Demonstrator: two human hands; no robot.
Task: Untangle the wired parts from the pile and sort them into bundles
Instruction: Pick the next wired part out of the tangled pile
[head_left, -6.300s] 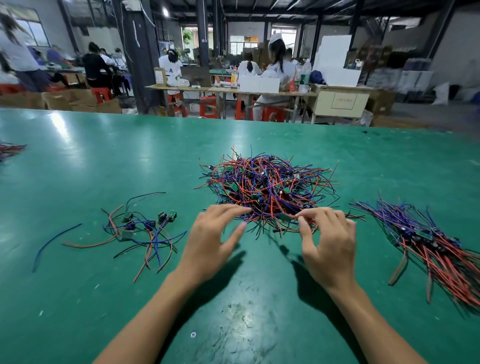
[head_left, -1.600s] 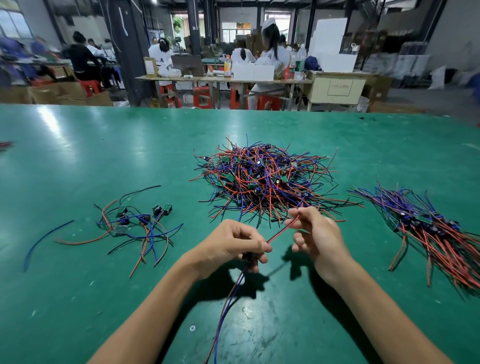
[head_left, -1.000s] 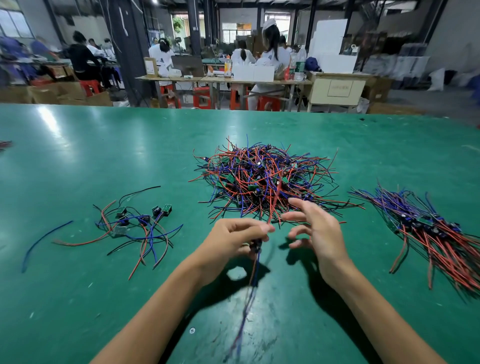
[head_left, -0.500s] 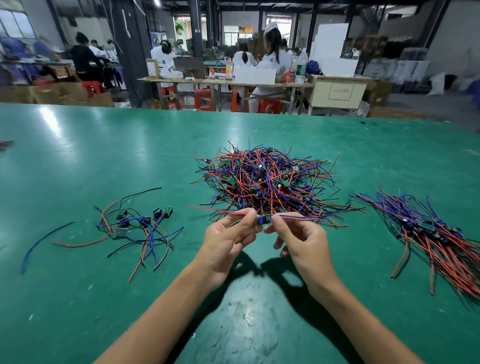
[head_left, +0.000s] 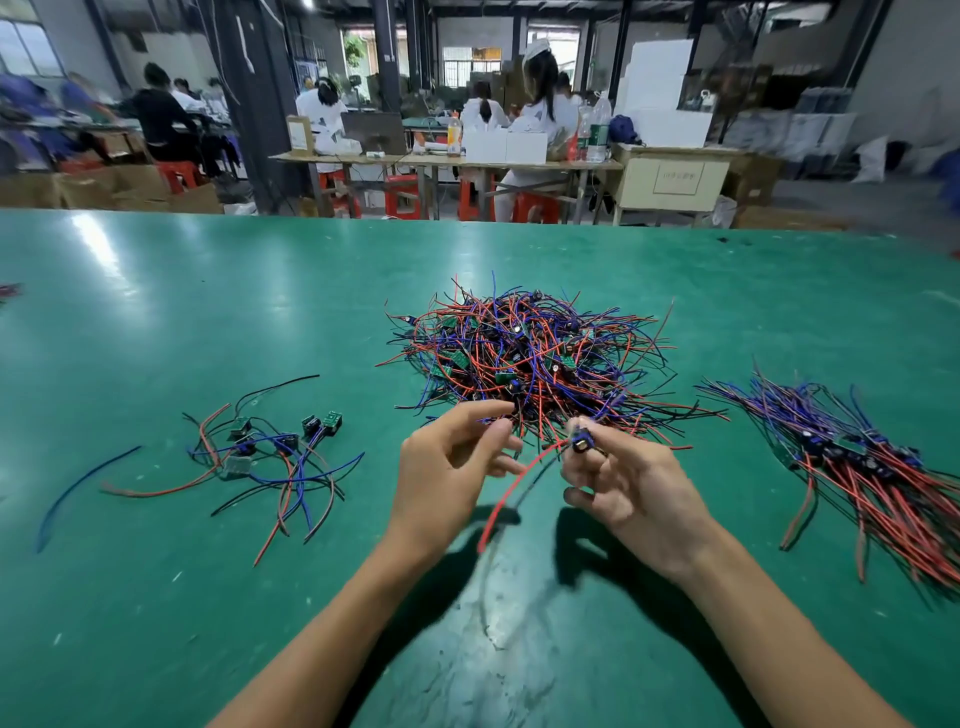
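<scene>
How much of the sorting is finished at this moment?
Done: an aligned bundle lies at the right. In hand: the right hand pinches one wired part; the left hand holds nothing visible. Left: the large tangled pile and loose parts at the left.

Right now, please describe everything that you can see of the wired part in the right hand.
The wired part is a small dark blue component, blurred by motion. The right hand pinches it at the fingertips, above the green table, just in front of the tangled pile. A red wire hangs from it, curving down and to the left, its end free. The left hand is close beside it but does not hold it.
</scene>
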